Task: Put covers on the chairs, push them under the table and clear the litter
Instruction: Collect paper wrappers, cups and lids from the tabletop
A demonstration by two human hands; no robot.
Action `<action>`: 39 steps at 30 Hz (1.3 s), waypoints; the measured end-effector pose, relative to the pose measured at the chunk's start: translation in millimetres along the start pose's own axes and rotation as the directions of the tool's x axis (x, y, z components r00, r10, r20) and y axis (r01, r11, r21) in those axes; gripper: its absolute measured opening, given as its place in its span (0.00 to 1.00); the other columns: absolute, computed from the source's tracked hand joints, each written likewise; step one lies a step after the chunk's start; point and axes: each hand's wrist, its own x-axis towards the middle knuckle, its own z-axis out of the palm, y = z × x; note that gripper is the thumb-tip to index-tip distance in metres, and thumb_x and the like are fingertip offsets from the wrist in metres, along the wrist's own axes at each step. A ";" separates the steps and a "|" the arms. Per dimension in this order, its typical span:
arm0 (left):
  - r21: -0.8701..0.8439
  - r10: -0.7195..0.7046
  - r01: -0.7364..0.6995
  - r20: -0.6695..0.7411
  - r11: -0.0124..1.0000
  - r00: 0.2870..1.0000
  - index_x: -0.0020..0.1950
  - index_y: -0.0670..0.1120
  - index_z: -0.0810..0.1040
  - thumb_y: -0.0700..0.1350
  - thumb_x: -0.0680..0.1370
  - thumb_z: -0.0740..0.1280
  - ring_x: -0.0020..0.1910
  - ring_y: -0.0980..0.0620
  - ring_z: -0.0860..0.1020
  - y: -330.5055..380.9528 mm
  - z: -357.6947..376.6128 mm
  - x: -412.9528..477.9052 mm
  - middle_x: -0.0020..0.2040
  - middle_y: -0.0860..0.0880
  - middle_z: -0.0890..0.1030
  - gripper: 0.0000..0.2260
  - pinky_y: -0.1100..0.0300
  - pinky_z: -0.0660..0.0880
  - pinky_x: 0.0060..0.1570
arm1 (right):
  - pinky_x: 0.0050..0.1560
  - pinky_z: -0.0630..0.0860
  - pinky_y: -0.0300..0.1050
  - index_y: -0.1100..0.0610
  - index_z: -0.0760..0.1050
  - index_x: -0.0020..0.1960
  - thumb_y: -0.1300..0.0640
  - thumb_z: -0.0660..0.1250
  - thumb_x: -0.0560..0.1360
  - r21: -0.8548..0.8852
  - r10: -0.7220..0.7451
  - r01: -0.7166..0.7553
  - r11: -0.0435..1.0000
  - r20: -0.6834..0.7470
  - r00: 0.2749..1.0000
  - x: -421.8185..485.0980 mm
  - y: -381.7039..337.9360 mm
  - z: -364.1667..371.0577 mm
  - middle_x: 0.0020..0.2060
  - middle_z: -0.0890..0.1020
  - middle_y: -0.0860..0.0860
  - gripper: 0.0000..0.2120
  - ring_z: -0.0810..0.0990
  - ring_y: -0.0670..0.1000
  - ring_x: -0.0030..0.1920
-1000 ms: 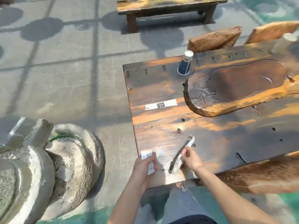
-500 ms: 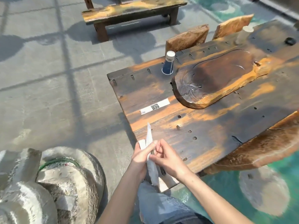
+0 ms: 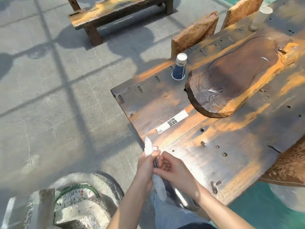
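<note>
A blue-and-white paper cup (image 3: 179, 66) stands mouth-down on the dark wooden table (image 3: 214, 146), just beside the carved tray slab (image 3: 234, 76), whose shallow basin looks bare. A pale cup (image 3: 261, 18) stands farther along the table near the far edge; what it holds cannot be told.

Both hands meet at the table's near corner. The left hand (image 3: 146, 167) is closed around a bunch of white wrappers (image 3: 148, 147), whose pointed end sticks up above the fist while a crumpled end (image 3: 160, 187) hangs below it. The right hand (image 3: 173, 171) sits against the left, its fingers curled and pinching the same litter at the lower part, with a thin dark strip between the two hands.

Another long white wrapper (image 3: 172, 123) with a dark printed patch lies flat on the table, between the hands and the tray slab. Two wooden chairs (image 3: 194, 33) stand tucked against the table's far side, their backs showing bare grain
</note>
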 end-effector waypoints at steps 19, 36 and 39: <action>-0.047 0.001 -0.005 -0.082 0.999 0.997 0.60 0.37 0.77 0.35 0.79 0.68 0.33 0.46 0.75 107.6 -4.7 87.2 0.39 0.39 0.79 0.10 0.54 0.74 0.34 | 0.66 0.74 0.52 0.57 0.71 0.69 0.67 0.63 0.77 -0.107 0.528 -0.571 0.814 -0.272 0.804 220.8 45.6 -67.2 0.64 0.79 0.57 0.21 0.78 0.53 0.53; 0.148 -0.178 0.159 0.123 0.976 0.976 0.53 0.41 0.77 0.36 0.80 0.68 0.33 0.44 0.76 210.8 3.4 200.7 0.40 0.39 0.79 0.03 0.53 0.75 0.37 | 0.44 0.76 0.44 0.52 0.69 0.37 0.59 0.73 0.71 -0.228 0.605 -0.735 0.638 -0.442 0.662 241.9 78.9 -59.8 0.39 0.81 0.52 0.13 0.82 0.54 0.44; 0.182 -0.282 0.249 0.186 0.951 0.941 0.51 0.42 0.77 0.37 0.81 0.67 0.31 0.46 0.76 239.9 1.6 227.0 0.38 0.41 0.78 0.01 0.54 0.75 0.35 | 0.38 0.71 0.46 0.54 0.66 0.36 0.64 0.74 0.70 0.100 0.591 -0.625 0.774 -0.470 0.656 249.6 62.5 -42.1 0.32 0.74 0.52 0.17 0.73 0.53 0.36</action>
